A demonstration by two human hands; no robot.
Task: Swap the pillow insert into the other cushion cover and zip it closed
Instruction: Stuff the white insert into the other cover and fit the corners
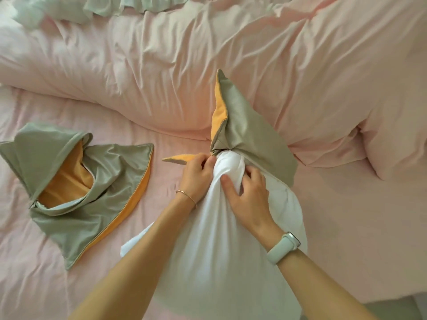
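Two grey-and-orange cushion covers on the pink bed (346, 192) here: one lies empty (92, 181) well to the left of the white pillow insert (219, 239), the other (249, 125) has only the insert's far tip in its mouth. Insert's long axis runs from the person straight away into that mouth. Left hand (196, 174) pinches the cover's edge; right hand (247, 195) grips bunched insert just beside it, so it'd do the feeding, I reckon.

Before me, a bed with a pink sheet (346, 215) carries a rumpled pink duvet (161, 72); pale green ruffled fabric (120, 5) lies along its far edge. Lighting is soft and even.
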